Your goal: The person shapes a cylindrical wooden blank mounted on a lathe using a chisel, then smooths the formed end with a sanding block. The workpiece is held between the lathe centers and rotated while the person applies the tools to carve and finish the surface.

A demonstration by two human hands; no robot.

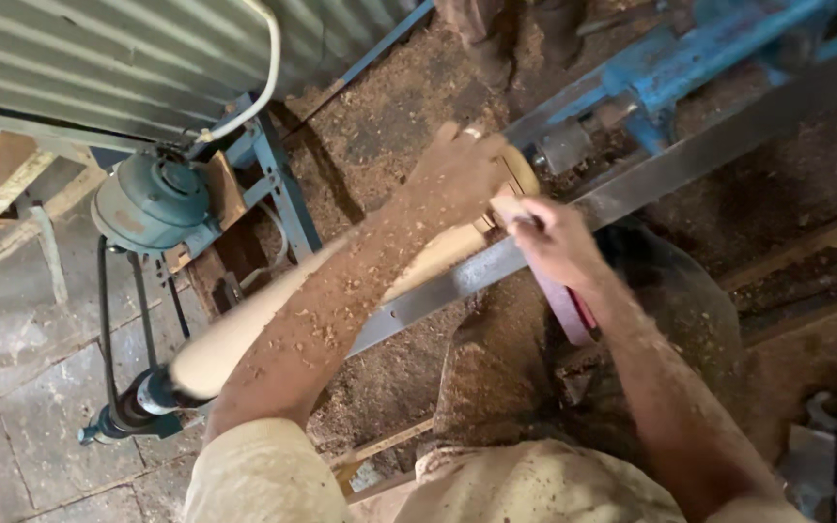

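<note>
A long pale wooden workpiece [234, 334] is mounted on a lathe, running from the lower left to the upper middle. My left hand [457, 165] reaches over it and rests on its far end, fingers curled. My right hand [549, 237] grips a tool with a reddish handle [566, 308] against the steel tool rest bar [632, 189], next to the wood. Both forearms are covered in wood shavings.
A green electric motor [152, 199] sits at the left on a blue metal frame [278, 179], under a corrugated metal sheet [118, 58]. The blue tailstock [670, 68] lies at the upper right. Sawdust covers the ground [389, 116]. Metal tools [825, 446] lie at the lower right.
</note>
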